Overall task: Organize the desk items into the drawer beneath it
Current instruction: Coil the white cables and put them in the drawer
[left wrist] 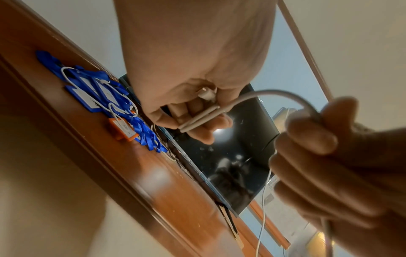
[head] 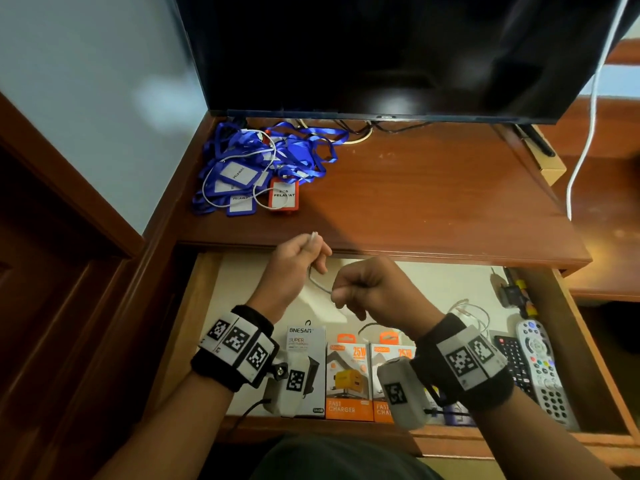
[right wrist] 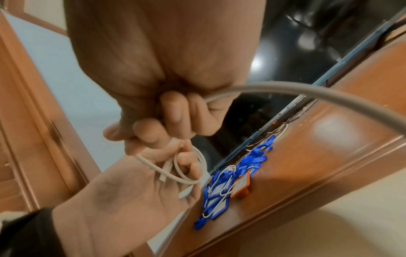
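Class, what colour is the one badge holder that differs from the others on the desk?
Orange badge holder, clearest in the head view.

from my feed: pale blue-white wall (head: 86,81) fills the left and back of the room. reddish-brown wooden counter (head: 415,188) sits against it, glossy, with a soft light patch reflected near its front edge. dark wood panelling (head: 52,237) runs down the left side, moulded in steps. a large black tv screen (head: 381,46) stands at the back of the counter, switched off, with faint bright spots mirrored in it. to the right i see a lower wooden ledge (head: 609,209) of the same colour. lighting is warm and dim; source not in view.
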